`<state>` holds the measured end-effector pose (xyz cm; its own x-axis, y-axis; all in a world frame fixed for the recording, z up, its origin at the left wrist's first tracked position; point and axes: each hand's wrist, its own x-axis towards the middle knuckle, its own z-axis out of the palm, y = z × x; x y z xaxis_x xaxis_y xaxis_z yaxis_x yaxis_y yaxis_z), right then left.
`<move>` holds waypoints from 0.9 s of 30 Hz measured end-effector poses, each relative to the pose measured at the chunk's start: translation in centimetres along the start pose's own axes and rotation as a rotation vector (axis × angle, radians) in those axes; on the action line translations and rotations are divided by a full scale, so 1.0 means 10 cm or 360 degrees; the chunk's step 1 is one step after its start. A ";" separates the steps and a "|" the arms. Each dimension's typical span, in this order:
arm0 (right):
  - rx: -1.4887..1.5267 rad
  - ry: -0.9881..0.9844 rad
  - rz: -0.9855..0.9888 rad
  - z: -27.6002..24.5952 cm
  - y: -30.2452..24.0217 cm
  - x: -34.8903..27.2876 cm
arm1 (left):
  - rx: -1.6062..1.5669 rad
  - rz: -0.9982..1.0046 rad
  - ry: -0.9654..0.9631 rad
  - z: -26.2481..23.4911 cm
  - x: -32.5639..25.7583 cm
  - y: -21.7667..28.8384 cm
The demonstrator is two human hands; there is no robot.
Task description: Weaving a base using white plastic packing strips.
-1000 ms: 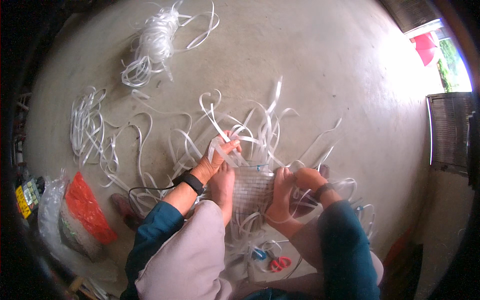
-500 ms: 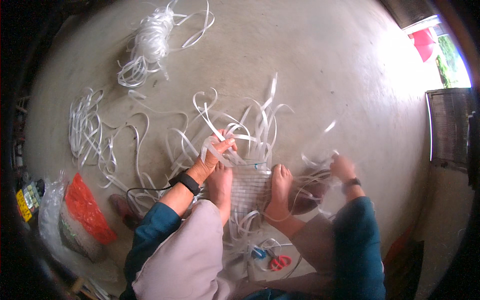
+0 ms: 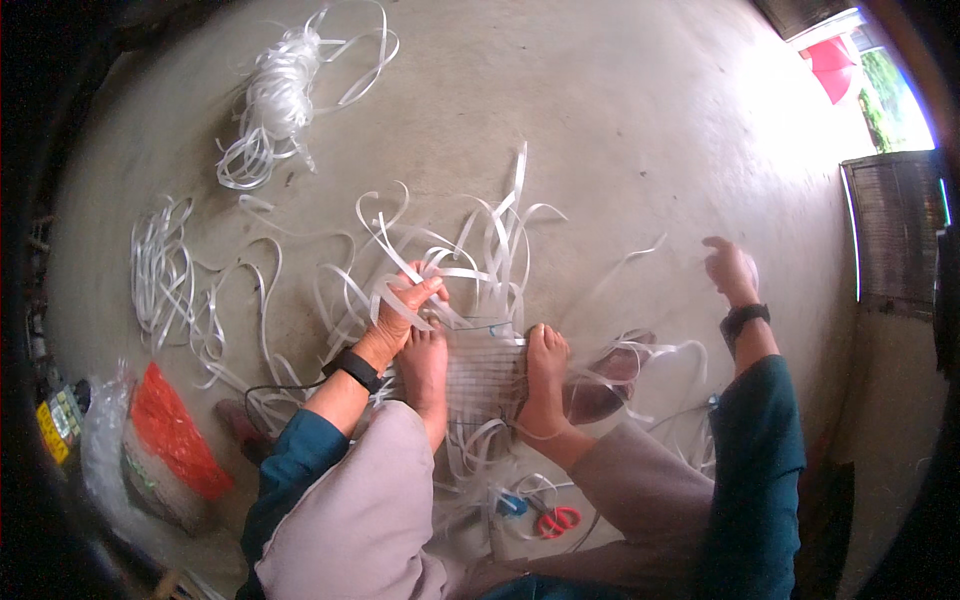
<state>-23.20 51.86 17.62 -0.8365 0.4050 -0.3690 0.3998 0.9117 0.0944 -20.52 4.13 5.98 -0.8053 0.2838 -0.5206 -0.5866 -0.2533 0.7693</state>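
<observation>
Woven white panel (image 3: 485, 375) is on the floor (image 3: 640, 150) between the bare feet, left foot (image 3: 425, 365) and right foot (image 3: 545, 370) right at its side edges. Left hand (image 3: 408, 300) is at its far left corner, fingers closed on white strips (image 3: 440, 270) — same grip as a second ago. Main change: right hand (image 3: 732, 272) was down by the right foot, now it's well out to the right and forward, clear of the panel. Its fingers look part-curled; can't tell if they hold a strip. Net: of the two hands, only the left is on the weave now. Loose strip ends fan out past the far edge, unwoven. Farther out: red-handled scissors (image 3: 558, 522) on the near side, looped strip pile (image 3: 160, 275) to the left, big strip bundle (image 3: 280, 95) at far left — all untouched.
</observation>
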 end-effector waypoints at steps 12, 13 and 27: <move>0.0415 -0.0826 -0.0459 0.10 -0.88 -0.13 | -0.0022 -0.0005 -0.0018 -0.01 0.03 -0.03; 0.0538 -0.0839 -0.0470 0.33 -0.98 -0.15 | -0.0027 -0.0008 -0.0020 0.01 0.05 -0.05; 0.0029 -0.0411 -0.0689 1.46 -2.13 -0.68 | 0.0061 0.0050 -0.0085 -0.03 0.01 0.01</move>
<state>-20.52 28.72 4.65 -0.8078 -0.0424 -0.5879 0.0450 0.9901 -0.1332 -20.69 3.90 5.89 -0.8170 0.3254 -0.4760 -0.5563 -0.2275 0.7993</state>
